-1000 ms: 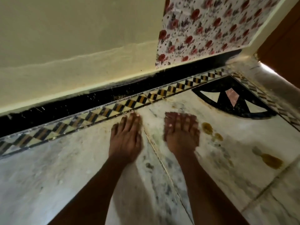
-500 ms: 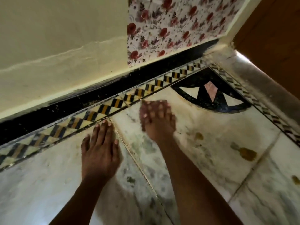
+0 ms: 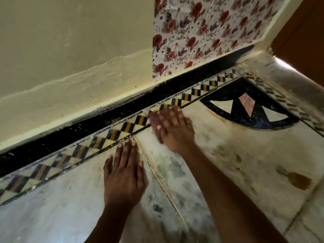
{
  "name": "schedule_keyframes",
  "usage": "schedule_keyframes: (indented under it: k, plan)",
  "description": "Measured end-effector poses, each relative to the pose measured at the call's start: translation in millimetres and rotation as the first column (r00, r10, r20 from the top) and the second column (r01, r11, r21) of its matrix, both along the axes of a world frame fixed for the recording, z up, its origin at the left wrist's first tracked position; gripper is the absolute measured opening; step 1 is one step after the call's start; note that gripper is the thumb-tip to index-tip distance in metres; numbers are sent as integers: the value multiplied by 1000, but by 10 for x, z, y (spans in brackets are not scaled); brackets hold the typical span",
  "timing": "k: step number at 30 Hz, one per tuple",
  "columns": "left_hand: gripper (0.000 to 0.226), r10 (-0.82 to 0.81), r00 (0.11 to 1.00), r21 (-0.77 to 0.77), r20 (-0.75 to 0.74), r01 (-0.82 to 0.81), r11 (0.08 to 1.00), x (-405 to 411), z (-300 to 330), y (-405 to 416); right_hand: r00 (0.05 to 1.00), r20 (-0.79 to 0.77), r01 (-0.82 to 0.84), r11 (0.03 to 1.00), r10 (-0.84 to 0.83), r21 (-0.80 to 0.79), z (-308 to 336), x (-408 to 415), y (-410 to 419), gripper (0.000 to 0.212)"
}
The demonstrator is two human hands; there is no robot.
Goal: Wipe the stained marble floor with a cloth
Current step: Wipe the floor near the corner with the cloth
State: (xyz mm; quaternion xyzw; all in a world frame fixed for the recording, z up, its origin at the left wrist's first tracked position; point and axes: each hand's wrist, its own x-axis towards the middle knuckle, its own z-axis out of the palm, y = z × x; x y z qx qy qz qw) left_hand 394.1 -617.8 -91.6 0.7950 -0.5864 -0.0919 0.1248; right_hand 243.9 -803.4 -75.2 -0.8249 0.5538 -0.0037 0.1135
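Note:
Both hands lie flat on the white marble floor (image 3: 219, 137), fingers straight. My left hand (image 3: 124, 174) rests near the checkered border strip (image 3: 98, 142), fingertips at its edge. My right hand (image 3: 171, 128) is blurred and sits further forward, fingertips over the border strip. Brown-yellow stains (image 3: 299, 179) and a smaller spot (image 3: 238, 158) mark the slab to the right. Grey-green smudges (image 3: 173, 167) lie between my forearms. No cloth is in view.
A cream wall (image 3: 70, 50) with a black skirting (image 3: 87, 125) runs along the far side. Floral-patterned paper (image 3: 206, 32) covers the wall on the right. A black quarter-circle inlay (image 3: 249, 106) fills the corner, beside a raised threshold (image 3: 298, 85) and brown door (image 3: 305, 35).
My right hand has slid forward and left onto the border strip, away from the yellow stains. My left hand stays flat near the strip. The view has shifted.

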Motion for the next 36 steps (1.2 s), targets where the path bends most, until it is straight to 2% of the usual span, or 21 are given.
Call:
schedule_keyframes:
  k: [1,3,4,6,8,9,11,13,15,16,18,20,22,23,24,26,28,29,32,34,36]
  plan:
    - [70,-1,1000,7,-9,1,1000,-12,19,11,991,-8,-133,990,133,-55,-36,-148,229,61]
    - [71,-5,1000,4,-7,5,1000,-27,37,20,981,-22,-194,974,193,-113,-94,-650,552,62]
    - [71,-4,1000,7,-9,5,1000,-21,39,6,992,-32,-126,987,123,-96,-93,-900,573,63]
    - [70,-11,1000,12,-5,11,1000,-30,35,4,985,-61,160,987,-162,-34,-70,-1221,364,70]
    - [69,-5,1000,-1,8,5,1000,-44,5,15,881,-4,472,878,-473,75,5,-1010,-36,73]
    - [70,-2,1000,1,8,2,1000,-41,3,22,842,19,535,838,-540,108,38,-746,-212,73]
    - [71,-5,1000,-3,12,5,1000,-45,11,16,897,31,434,891,-442,129,77,-228,-358,72]
    - [71,3,1000,-21,13,-2,1000,-29,5,11,992,28,117,989,-120,91,32,36,-167,66]
    - [71,-1,1000,-22,11,1,1000,-28,13,6,992,-6,-123,992,124,24,-14,-134,311,62]
    - [71,-2,1000,-18,12,2,1000,-35,17,8,987,-11,-161,987,161,0,-59,-360,568,62]
    - [71,-9,1000,-13,15,9,1000,-28,13,21,995,-71,-65,998,63,-27,-154,-938,939,65]
    - [71,-26,999,3,27,26,1000,-9,8,17,963,-99,247,968,-249,-35,-219,-1391,938,70]
    - [71,-41,998,6,42,40,999,-23,12,17,832,-15,554,831,-555,-44,-156,-1489,623,72]
    - [72,-39,998,6,45,38,999,-32,15,20,779,30,627,779,-627,-12,-116,-1387,403,73]
    - [72,-40,998,8,46,40,999,-31,8,9,777,54,625,779,-627,51,-40,-1206,208,75]
    - [72,-36,999,17,40,36,999,-36,-5,14,886,50,457,887,-461,71,-4,-914,121,77]
    - [72,-39,999,12,31,39,999,-25,37,4,973,13,231,973,-231,15,-48,-930,514,71]
    - [71,-35,999,11,27,35,999,-25,51,18,983,-20,183,983,-183,2,-86,-1058,847,69]
    - [69,-26,999,-2,27,26,1000,-55,87,38,954,-85,289,957,-289,-13,-25,-1696,1588,75]
    - [68,-26,999,-3,27,26,1000,-61,72,40,863,-120,497,867,-491,24,-63,-1935,1464,74]
    - [69,-28,999,-2,46,28,1000,-38,19,11,768,-58,640,769,-638,12,-97,-1776,1012,72]
